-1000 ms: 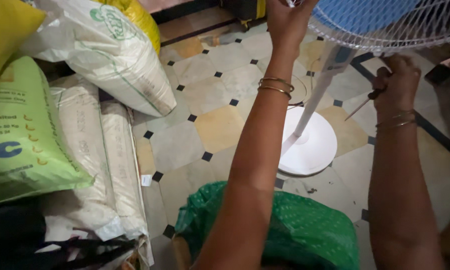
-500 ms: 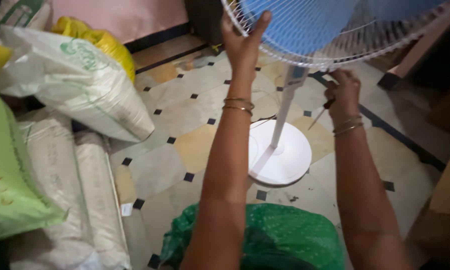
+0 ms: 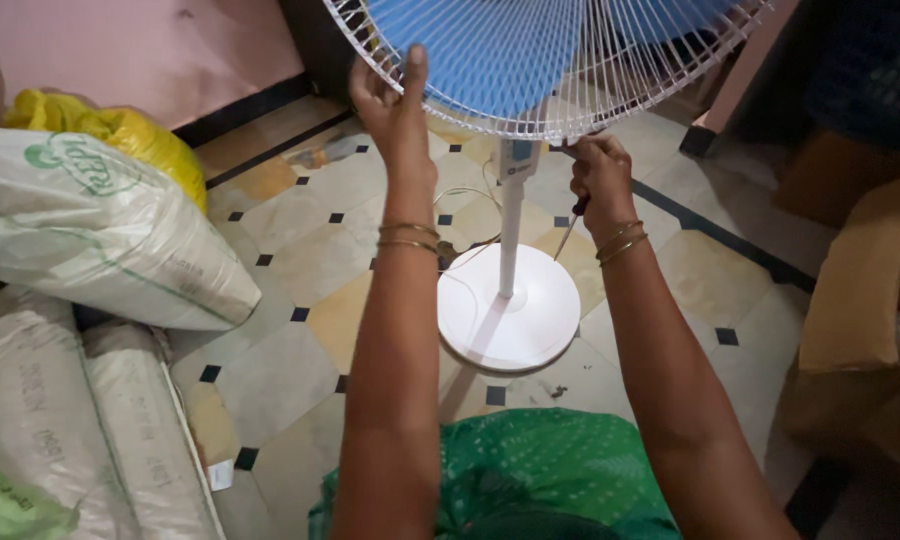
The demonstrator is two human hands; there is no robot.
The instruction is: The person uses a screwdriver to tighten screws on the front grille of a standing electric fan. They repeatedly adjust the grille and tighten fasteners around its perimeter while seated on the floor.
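A: Okay, biggest first. We have the fan (image 3: 530, 60) standing on the tiled floor (image 3: 300, 250), its white wire guard (image 3: 610, 95) on over the blue blades (image 3: 490, 50).

B: So the guard isn't off yet, we'd judge. Sacks?

A: White sacks (image 3: 100, 230) piled at the left, well apart from the fan. The round white base (image 3: 510, 310) sits flat and the pole (image 3: 510, 225) is upright.

B: Hands?

A: Our left hand (image 3: 395, 105) presses against the guard's lower rim, fingers up along the wires. Our right hand (image 3: 600, 175) is clenched round a screwdriver (image 3: 570, 230), just under the guard beside the pole, tip pointing down.

B: Any screws out?

A: Can't tell, too small. We'd say the guard work is at an early stage, and whatever fastens it is hidden.
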